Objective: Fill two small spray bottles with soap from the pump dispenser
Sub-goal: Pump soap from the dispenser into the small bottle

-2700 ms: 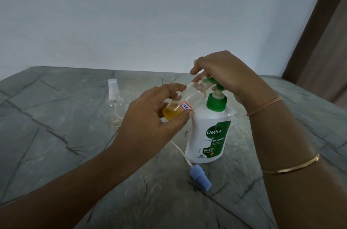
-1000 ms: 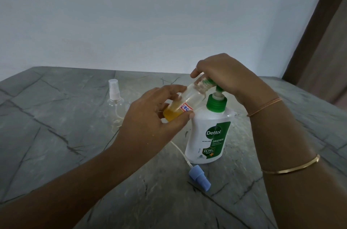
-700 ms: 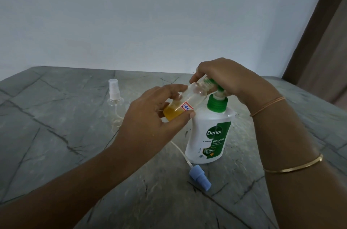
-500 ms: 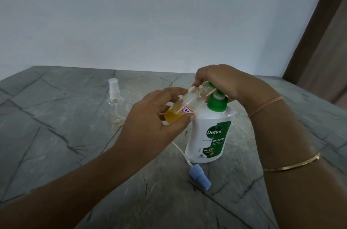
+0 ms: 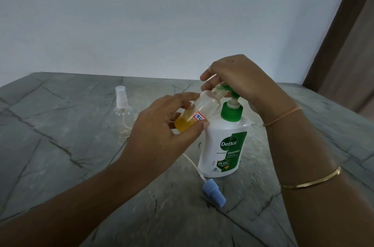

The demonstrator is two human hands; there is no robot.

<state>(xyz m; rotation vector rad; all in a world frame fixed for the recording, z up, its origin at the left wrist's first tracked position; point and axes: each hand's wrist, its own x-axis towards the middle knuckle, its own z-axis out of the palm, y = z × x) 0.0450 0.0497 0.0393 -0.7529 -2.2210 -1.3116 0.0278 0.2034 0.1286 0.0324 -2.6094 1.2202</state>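
1 clear bottle (image 5: 123,113), 1 tilted part-amber bottle (image 5: 204,107) in curled left fingers (image 5: 182,97), right fingers (image 5: 210,78) gripping 1 dispenser (image 5: 224,145), 1 blue cap (image 5: 214,194).

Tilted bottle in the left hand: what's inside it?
Amber soap pools low in the tilted bottle; its upper half looks empty. The left hand covers part of the base.

Between your left fingers (image 5: 182,97) and right fingers (image 5: 208,77), the tilted bottle (image 5: 204,105) and the dispenser (image 5: 220,135) fill the gap. Left of your left fingers the table (image 5: 60,165) lies open up to the clear spray bottle (image 5: 123,115). Nearer you, the blue spray cap (image 5: 214,193) and its tube (image 5: 192,163) lie by the dispenser's base.
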